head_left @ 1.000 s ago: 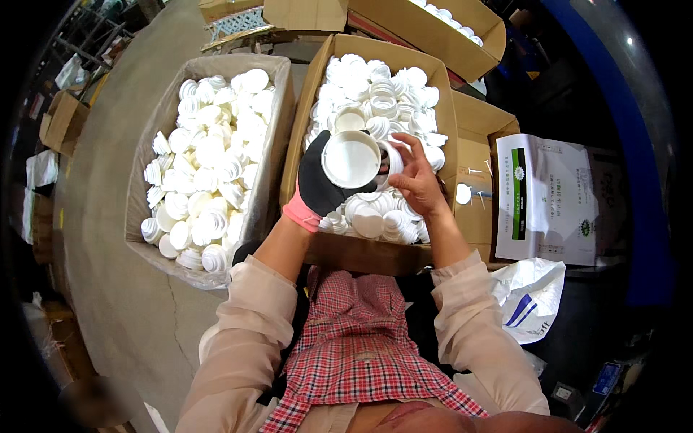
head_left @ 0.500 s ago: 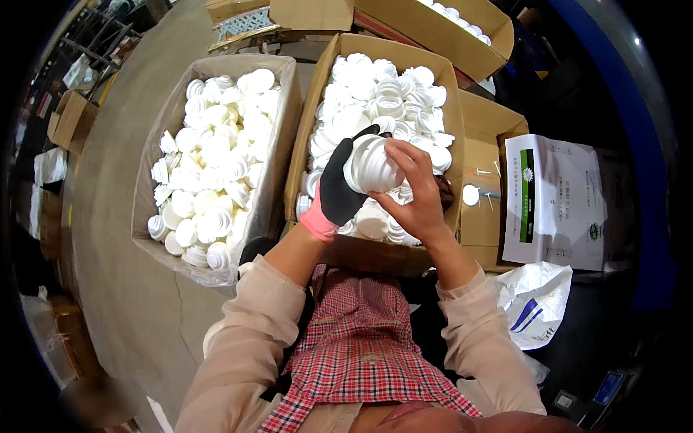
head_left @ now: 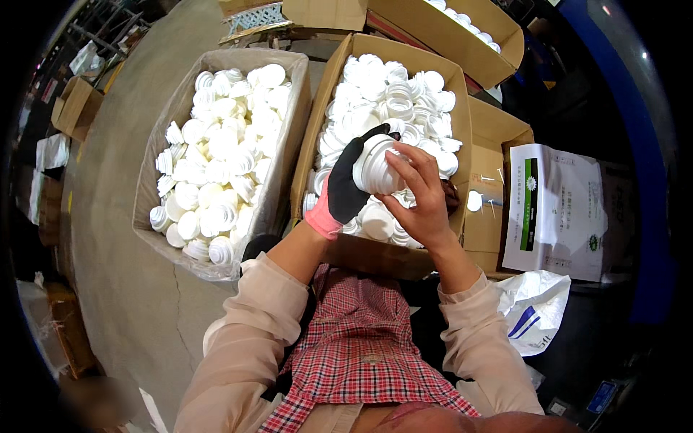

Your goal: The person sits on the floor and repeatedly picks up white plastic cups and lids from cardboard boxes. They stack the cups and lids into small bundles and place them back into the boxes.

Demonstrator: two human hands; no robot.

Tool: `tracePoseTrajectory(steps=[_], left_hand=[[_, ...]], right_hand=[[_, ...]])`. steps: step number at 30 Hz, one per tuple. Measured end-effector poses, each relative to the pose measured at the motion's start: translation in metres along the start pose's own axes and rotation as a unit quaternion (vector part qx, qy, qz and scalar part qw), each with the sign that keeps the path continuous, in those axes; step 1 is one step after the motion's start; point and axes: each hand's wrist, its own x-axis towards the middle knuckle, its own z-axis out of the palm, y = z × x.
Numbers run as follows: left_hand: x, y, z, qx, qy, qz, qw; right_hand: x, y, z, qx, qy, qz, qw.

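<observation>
A white ribbed plastic cap (head_left: 374,167) is held between my hands above the middle cardboard box (head_left: 449,72). My left hand (head_left: 345,186), in a black glove with a pink cuff, cradles the cap from the left. My bare right hand (head_left: 420,198) grips the cap from the right, index and middle fingers bent over its stepped side. The middle box is heaped with similar white caps (head_left: 397,97), partly hidden by my hands. A plastic-lined box (head_left: 148,187) of white caps stands to the left.
At the right lie a cardboard box (head_left: 482,238) with small pins and a disc, a printed white sheet (head_left: 556,209) and a white sack (head_left: 527,314). Another box (head_left: 476,54) of white pieces sits at the back. Concrete floor (head_left: 137,303) and stacked cartons (head_left: 72,108) show at the left.
The white piece has turned from showing its flat round face to showing its stepped rings. My right fingers have come further over it, and both hands sit slightly further right in the picture.
</observation>
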Motion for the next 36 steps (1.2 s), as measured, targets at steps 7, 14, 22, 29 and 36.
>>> tracePoseTrajectory(steps=[7,14,22,29,36], left_hand=[[-0.001,-0.003,0.001,-0.047,0.004,-0.021,0.999],[-0.001,0.006,-0.002,-0.16,-0.027,-0.135,0.978],[-0.005,-0.001,0.03,0.047,-0.019,-0.163,0.985],[-0.025,-0.025,0.037,0.336,0.011,-0.13,0.933],[-0.014,-0.02,0.019,0.226,0.016,-0.081,0.971]], right_hand=[[0.0,-0.001,0.0,-0.001,-0.002,0.002,1.0],[-0.001,0.003,-0.003,0.036,-0.012,0.012,0.999],[-0.012,0.034,0.012,0.185,0.146,0.348,0.908],[-0.018,0.053,0.014,0.115,0.134,0.312,0.934],[-0.014,0.061,0.021,0.274,0.121,0.401,0.866]])
